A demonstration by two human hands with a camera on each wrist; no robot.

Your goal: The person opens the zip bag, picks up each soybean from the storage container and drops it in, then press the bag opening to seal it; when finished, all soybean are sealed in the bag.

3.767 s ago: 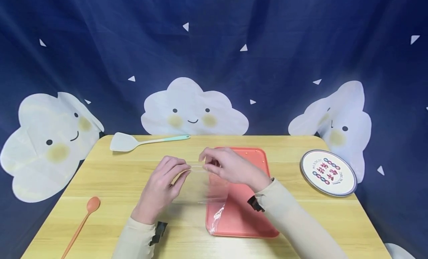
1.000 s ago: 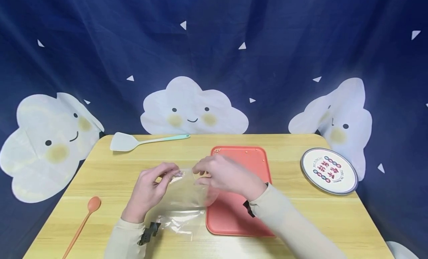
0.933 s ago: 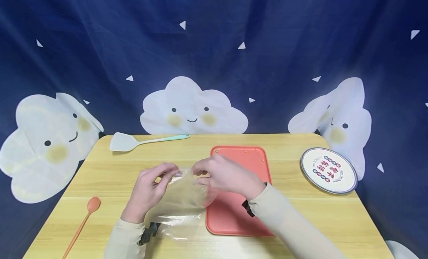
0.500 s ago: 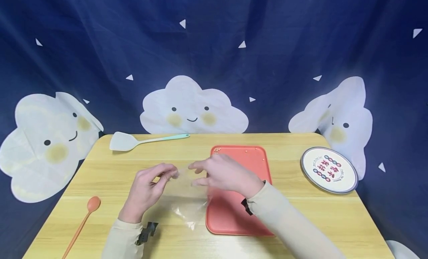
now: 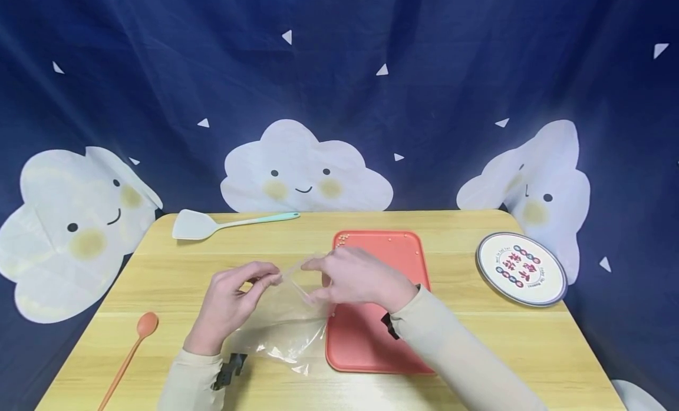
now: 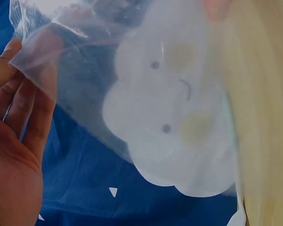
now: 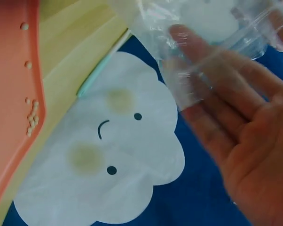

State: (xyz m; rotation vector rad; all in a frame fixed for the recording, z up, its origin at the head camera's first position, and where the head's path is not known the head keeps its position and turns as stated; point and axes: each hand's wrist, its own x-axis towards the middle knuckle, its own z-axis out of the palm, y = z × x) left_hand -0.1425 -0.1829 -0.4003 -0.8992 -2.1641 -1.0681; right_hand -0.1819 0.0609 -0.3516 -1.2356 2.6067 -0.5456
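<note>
A clear plastic bag [image 5: 289, 328] hangs between my two hands over the table, its lower end loose and wrinkled. In the head view, my left hand [image 5: 228, 302] pinches the bag's upper left edge between thumb and fingers. Opposite it, my right hand [image 5: 361, 280] has index finger and thumb spread apart at the bag's mouth, with the film stretched between them. The right wrist view shows the straight fingers [image 7: 216, 94] of that hand against the clear film. Beneath my right hand lies a red tray [image 5: 379, 340], with small pale beads [image 7: 32, 117] mostly in its far left corner.
A white spatula [image 5: 196, 225] with a mint handle lies along the table's far edge. An orange spoon [image 5: 147, 324] lies on the left. At the right stands a white printed plate [image 5: 551, 275]. A blue cloud-patterned curtain [image 5: 339, 75] hangs behind the table.
My right hand's thumb and index finger have spread at the bag's mouth, which now stands wider. My left hand has shifted slightly left, and the bag's lower end has swung and spread out.
</note>
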